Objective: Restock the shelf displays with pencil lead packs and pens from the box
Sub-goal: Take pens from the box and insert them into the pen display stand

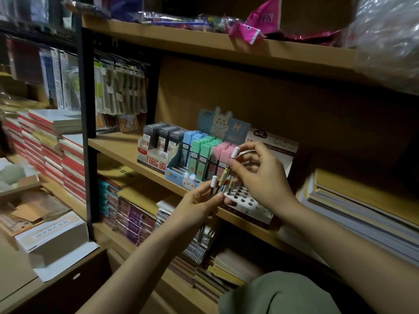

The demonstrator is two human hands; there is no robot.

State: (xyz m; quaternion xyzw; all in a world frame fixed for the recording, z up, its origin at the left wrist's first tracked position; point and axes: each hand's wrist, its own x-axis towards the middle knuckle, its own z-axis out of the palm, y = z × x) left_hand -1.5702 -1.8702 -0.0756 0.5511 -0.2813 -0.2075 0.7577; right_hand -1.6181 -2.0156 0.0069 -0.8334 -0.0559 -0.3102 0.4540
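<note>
Pen-stocking step: left hand [199, 203] grips spare pens [214, 185], right hand [256, 175] pinches one pen [230, 165]; next, seat it in holed display [246, 200] below right hand

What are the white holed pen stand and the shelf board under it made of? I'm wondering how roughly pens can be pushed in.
Pen stand: looks like printed matte cardboard, with folded edges and punched round holes. Shelf board: seemingly wood-look laminate, smooth and tan; its core can't be told.

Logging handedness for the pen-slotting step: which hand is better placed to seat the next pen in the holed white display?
Right, likely. The right hand already pinches a white-capped pen directly above the holed display. The left hand grips the spare pens, lower and to the side.
</note>
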